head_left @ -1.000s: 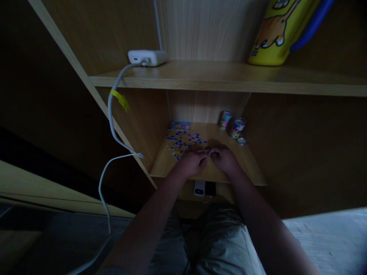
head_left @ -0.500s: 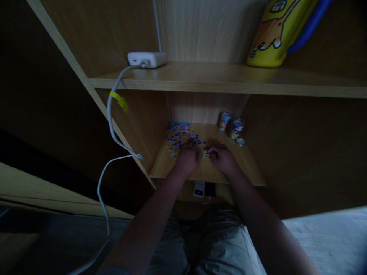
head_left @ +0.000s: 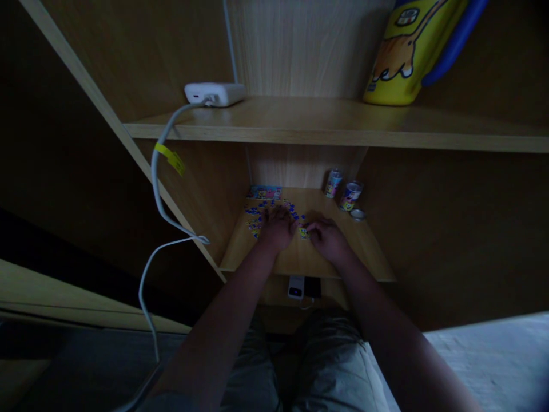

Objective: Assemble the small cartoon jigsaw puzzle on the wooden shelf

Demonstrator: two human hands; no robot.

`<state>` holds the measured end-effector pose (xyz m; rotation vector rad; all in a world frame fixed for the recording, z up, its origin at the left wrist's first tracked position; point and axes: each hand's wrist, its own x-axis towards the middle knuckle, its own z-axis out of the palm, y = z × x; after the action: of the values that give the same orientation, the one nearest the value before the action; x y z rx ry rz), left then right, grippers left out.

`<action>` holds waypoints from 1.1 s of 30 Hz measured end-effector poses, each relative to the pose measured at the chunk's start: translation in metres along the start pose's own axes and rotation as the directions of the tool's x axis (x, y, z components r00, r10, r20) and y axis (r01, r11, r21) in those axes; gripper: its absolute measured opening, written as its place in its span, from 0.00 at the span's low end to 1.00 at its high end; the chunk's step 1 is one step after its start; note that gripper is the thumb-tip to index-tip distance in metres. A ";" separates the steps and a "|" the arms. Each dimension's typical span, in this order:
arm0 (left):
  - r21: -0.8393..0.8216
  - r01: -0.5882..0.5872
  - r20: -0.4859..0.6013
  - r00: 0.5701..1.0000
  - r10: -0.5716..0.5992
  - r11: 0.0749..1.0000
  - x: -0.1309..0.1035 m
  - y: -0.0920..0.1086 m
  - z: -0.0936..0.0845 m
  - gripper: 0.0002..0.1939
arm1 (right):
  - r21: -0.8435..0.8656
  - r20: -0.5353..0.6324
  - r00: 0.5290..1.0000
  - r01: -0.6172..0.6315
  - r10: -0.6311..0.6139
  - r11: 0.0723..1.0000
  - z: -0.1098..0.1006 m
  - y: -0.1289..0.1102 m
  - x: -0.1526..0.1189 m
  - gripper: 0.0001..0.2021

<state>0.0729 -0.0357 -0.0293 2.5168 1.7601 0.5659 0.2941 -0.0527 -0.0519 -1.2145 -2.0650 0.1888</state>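
Jigsaw pieces (head_left: 253, 211): small, blue and yellow, scattered on pale wooden shelf (head_left: 291, 261).
Left hand (head_left: 278, 228): open, spread over pieces.
Right hand (head_left: 326, 236): curled at yellow patterned cluster (head_left: 304, 233); grip unclear.
Touch: best light, sliding pieces flat.

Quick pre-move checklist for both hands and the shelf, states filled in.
1. Left hand at the loose puzzle pieces: ok, it is over them, hiding some.
2. Right hand near the small yellow-and-blue patch: ok, fingertips at its right edge.
3. Piece held in the right fingers: cannot tell, too dim and small.
4. Picture card unobstructed: ok, lying behind the pieces.
5. Two cans apart from the hands: ok, both upright at the back right.
6. Lighting: not ok, the shelf is dim.
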 end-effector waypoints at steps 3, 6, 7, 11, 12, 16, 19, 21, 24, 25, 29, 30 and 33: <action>-0.013 -0.018 -0.015 1.000 0.018 1.000 -0.003 0.001 0.000 0.24 | 0.001 -0.006 1.000 0.001 -0.001 1.000 0.000 -0.001 -0.001 0.12; -0.013 -0.014 -0.006 1.000 0.014 1.000 -0.004 0.002 -0.001 0.23 | -0.005 -0.004 1.000 0.010 -0.010 1.000 0.000 0.000 0.000 0.11; -0.014 -0.015 -0.005 1.000 0.015 1.000 -0.004 0.002 -0.002 0.23 | -0.007 -0.002 1.000 0.015 -0.015 1.000 0.000 0.000 0.000 0.11; -0.027 -0.033 -0.019 0.999 0.033 0.999 -0.005 0.001 -0.001 0.21 | -0.013 0.013 1.000 0.025 -0.025 1.000 0.000 0.000 0.001 0.11; -0.029 -0.038 -0.024 0.999 0.037 0.999 -0.005 0.000 -0.001 0.20 | -0.015 0.013 1.000 0.026 -0.026 1.000 0.000 0.000 0.000 0.11; -0.025 -0.022 -0.043 0.999 0.021 0.999 -0.006 0.000 0.001 0.21 | -0.012 0.001 1.000 0.024 -0.024 1.000 0.000 0.000 -0.001 0.10; -0.041 0.009 -0.057 0.998 -0.012 0.999 -0.005 -0.001 0.002 0.23 | -0.028 -0.004 1.000 0.011 -0.012 1.000 0.000 0.004 0.004 0.12; -0.057 0.013 -0.057 0.998 -0.017 0.998 -0.004 -0.001 0.003 0.24 | -0.081 0.011 1.000 0.006 -0.005 0.997 0.001 0.008 0.013 0.13; -0.061 0.007 -0.052 0.999 -0.010 0.998 -0.003 -0.003 0.004 0.25 | -0.190 0.087 0.996 0.025 -0.008 0.981 0.008 0.014 0.040 0.14; -0.061 0.003 -0.050 0.999 -0.006 0.998 -0.002 -0.003 0.004 0.25 | -0.215 0.112 0.994 0.031 -0.007 0.976 0.012 0.014 0.052 0.14; -0.091 -0.021 -0.057 0.998 0.016 0.996 -0.003 -0.002 0.002 0.23 | -0.223 0.218 0.975 0.090 -0.040 0.971 0.037 0.009 0.100 0.18; -0.100 -0.028 -0.062 0.998 0.022 0.995 -0.003 -0.002 0.002 0.22 | -0.222 0.237 0.971 0.097 -0.043 0.970 0.043 0.008 0.110 0.19; -0.115 -0.029 -0.072 0.997 0.021 0.993 -0.004 -0.001 0.002 0.23 | -0.226 0.305 0.951 0.120 -0.046 0.967 0.057 0.006 0.130 0.19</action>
<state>0.0715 -0.0388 -0.0330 2.4728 1.6673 0.7445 0.2229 0.0685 -0.0297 -1.3034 -2.4558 0.0842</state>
